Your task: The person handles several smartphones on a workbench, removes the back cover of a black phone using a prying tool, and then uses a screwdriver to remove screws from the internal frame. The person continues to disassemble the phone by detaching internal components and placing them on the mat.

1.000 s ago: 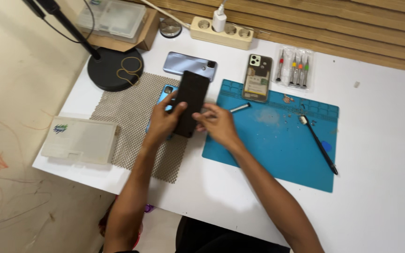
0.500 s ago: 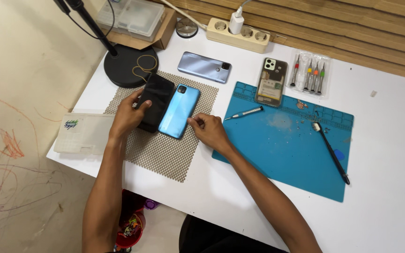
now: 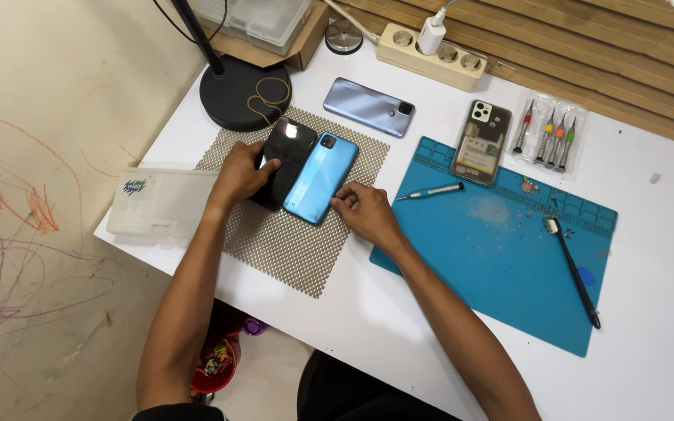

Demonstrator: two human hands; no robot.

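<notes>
On a mesh mat on the white surface, the left hand clasps a black phone. The right hand's fingertips pinch the edge of a blue phone alongside. Both look thin, rigid, slick, breakable; best gripped by the long edges.

A grey phone lies beyond the grip; right of it a blue mat, screwdriver and brush.
</notes>
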